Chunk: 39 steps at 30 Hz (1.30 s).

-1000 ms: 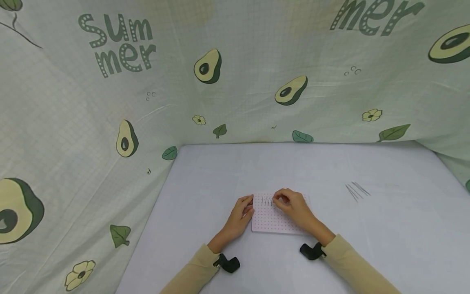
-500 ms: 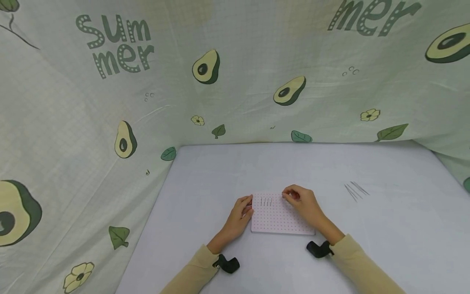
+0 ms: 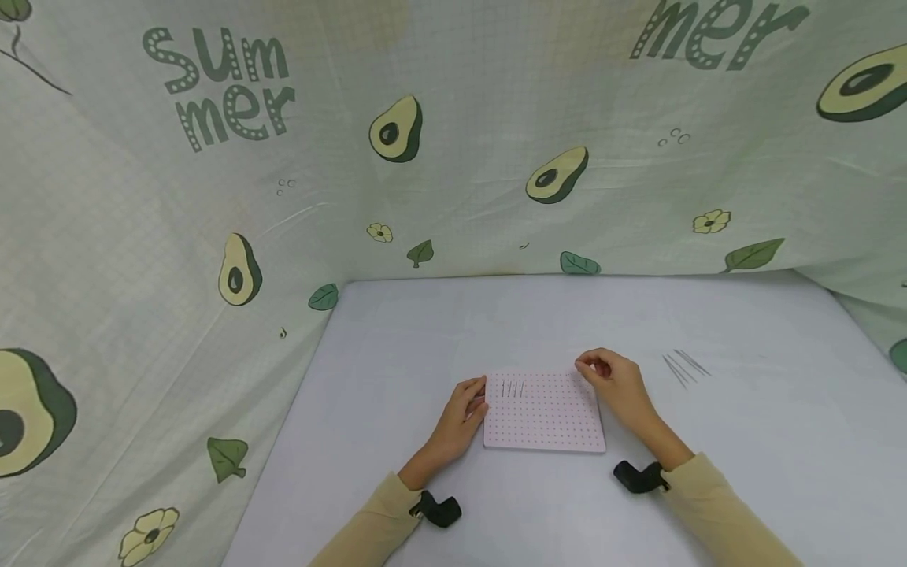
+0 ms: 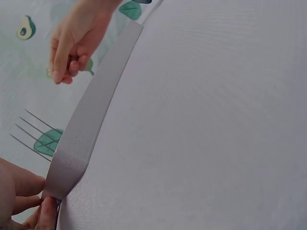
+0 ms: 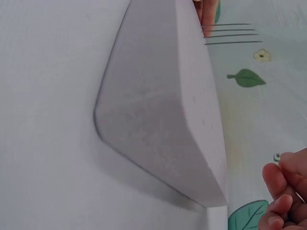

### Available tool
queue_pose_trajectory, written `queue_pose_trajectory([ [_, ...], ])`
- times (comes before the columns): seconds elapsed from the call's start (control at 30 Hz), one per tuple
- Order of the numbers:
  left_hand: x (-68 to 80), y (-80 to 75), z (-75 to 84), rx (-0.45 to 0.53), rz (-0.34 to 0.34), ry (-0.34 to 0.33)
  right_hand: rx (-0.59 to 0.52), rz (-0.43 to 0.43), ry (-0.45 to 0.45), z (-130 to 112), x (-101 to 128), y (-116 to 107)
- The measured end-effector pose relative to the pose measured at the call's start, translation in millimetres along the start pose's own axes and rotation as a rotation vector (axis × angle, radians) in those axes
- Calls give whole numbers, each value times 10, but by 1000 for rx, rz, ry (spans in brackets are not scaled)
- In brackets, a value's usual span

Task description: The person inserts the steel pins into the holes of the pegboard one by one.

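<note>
Left hand (image 3: 457, 425): thumb and fingertips apart, resting against pegboard (image 3: 546, 421) at nine o'clock.
Right hand (image 3: 622, 390): thumb and forefinger tips together, by the board's one o'clock corner.
Standing pins (image 3: 509, 389): four, near its eleven o'clock corner.
Since half a second ago: right hand shifted toward two o'clock.

Avocado-print cloth (image 3: 468, 87) hangs behind a white table (image 3: 439, 331).
</note>
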<state>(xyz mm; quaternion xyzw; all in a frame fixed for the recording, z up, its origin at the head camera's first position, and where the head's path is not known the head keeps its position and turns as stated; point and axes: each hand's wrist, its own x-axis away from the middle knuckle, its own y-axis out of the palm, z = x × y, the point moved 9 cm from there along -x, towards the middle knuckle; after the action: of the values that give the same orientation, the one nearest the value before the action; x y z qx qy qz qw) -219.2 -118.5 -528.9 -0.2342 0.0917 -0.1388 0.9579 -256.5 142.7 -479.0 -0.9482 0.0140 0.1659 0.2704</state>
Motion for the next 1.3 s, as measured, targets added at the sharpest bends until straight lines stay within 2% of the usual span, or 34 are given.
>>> queue_pose_trajectory([
  [0.2,9,4,11,-14,-10,-5,24,40,43,140,5,-169],
  [0.63,8,0,-10,-17,-10,-43,86,147,69,320,89,-494],
  [0.93,12,3,-13,-15,-13,-33,73,253,174,554,146,-749],
  [1.3,18,6,-18,-3,-10,-34,76,297,308,777,237,-997],
])
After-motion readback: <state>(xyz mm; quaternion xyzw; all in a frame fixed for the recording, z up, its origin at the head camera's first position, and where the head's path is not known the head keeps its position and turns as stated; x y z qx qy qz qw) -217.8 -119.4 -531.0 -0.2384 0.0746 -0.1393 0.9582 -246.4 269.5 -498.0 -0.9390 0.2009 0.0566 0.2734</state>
